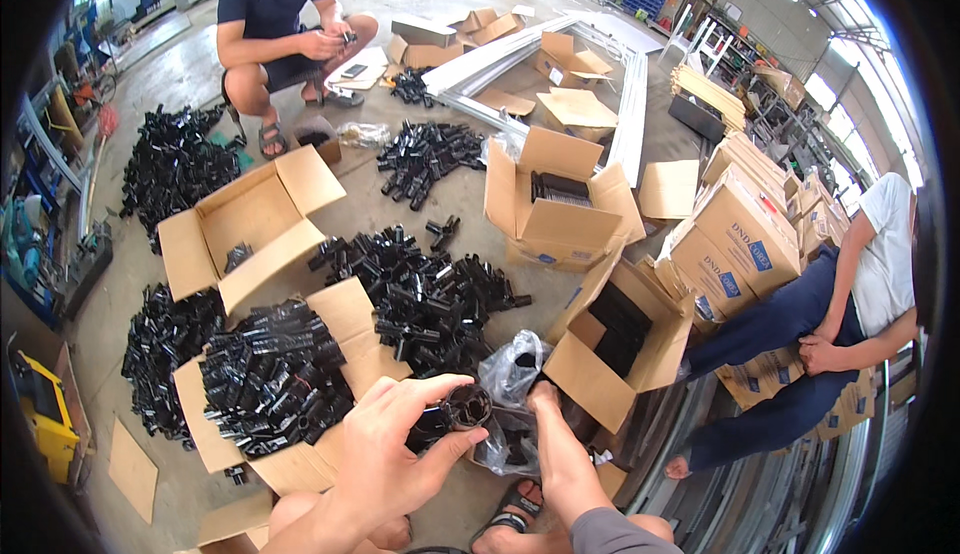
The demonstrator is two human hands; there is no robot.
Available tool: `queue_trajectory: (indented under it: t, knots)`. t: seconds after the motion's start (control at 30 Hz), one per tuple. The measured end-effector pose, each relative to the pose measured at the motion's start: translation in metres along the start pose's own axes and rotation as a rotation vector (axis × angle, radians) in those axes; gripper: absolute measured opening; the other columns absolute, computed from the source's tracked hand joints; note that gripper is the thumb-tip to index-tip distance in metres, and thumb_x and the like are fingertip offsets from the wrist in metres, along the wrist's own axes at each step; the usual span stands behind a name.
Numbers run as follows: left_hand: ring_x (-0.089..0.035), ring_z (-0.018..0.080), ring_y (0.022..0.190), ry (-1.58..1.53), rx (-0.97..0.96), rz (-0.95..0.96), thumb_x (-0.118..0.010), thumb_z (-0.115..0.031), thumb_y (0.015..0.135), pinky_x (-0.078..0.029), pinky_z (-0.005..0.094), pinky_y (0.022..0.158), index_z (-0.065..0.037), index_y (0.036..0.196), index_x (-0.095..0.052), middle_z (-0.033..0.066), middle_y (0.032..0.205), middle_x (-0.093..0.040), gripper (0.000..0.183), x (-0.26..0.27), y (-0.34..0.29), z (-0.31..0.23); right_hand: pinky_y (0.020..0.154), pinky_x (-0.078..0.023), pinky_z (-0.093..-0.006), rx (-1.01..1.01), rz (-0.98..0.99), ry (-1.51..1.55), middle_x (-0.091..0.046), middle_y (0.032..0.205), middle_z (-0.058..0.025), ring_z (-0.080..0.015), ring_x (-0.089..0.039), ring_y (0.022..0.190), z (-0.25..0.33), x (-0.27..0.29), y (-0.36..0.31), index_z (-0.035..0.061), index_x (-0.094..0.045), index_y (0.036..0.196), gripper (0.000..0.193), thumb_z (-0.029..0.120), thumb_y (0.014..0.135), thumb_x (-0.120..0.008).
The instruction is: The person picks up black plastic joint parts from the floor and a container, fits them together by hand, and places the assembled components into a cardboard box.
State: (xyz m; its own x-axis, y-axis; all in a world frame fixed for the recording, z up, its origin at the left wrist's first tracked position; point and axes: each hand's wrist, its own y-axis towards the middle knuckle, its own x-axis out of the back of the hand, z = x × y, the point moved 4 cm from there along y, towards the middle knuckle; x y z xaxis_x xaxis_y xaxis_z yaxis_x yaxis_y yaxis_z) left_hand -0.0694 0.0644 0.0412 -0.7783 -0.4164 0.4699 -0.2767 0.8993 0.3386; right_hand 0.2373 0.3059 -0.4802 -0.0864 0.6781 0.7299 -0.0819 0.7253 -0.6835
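My left hand [392, 442] holds a short black tubular fitting [468, 406] between thumb and fingers, its round hollow end facing up. My right hand [543, 396] reaches down at the clear plastic bag [512, 369]; its fingers are hidden from view. Below that bag, more clear plastic [497, 449] lies over dark parts near my feet. Just beyond my hands spreads a large heap of black fittings [430, 299]. To the left, an opened carton [210, 444] is piled high with the same kind of black pieces [275, 379].
Open cartons with black parts [622, 394] [525, 219] stand at the right, and another open carton [245, 219] at the left. More black heaps [175, 169] [425, 159] lie farther off. One person [270, 29] squats ahead; another [840, 299] sits right beside stacked cartons [735, 239].
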Motion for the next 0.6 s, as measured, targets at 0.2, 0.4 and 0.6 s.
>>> queue_trajectory:
  t: [0.2, 0.4, 0.6]
  knots:
    - [-0.066, 0.0261, 0.082, -0.006, 0.0, -0.009, -0.089, -0.019, 0.073, -0.052, 0.0358, 0.073, -0.009, 0.116, -0.072, 0.0084, 0.095, -0.074, 0.048, 0.001, -0.001, 0.0, 0.11, -0.045, -0.0453, -0.004, 0.05, -0.052, -0.057, 0.141, -0.0251, -0.0384, -0.056, 0.132, 0.005, 0.004, -0.003, 0.0007, -0.054, 0.141, 0.056, 0.02, 0.089, -0.064]
    - [-0.066, 0.0242, 0.081, -0.039, 0.005, -0.021, -0.09, -0.015, 0.071, -0.054, 0.0353, 0.075, -0.009, 0.116, -0.071, 0.0079, 0.093, -0.072, 0.049, -0.001, -0.006, -0.002, 0.104, -0.049, -0.0452, -0.155, -0.198, 0.269, -0.061, 0.136, -0.0246, -0.0382, -0.061, 0.125, -0.012, 0.02, -0.043, 0.002, -0.059, 0.136, 0.053, 0.012, 0.084, -0.069]
    - [-0.069, 0.0236, 0.089, -0.119, 0.003, -0.025, -0.087, -0.011, 0.074, -0.056, 0.0346, 0.081, -0.009, 0.121, -0.07, 0.0087, 0.102, -0.073, 0.05, -0.004, -0.006, -0.005, 0.084, -0.059, -0.0326, -0.104, -0.67, 1.599, -0.07, 0.097, -0.0132, -0.022, -0.07, 0.093, -0.002, 0.023, -0.164, -0.0017, -0.068, 0.103, 0.01, -0.002, 0.094, -0.065]
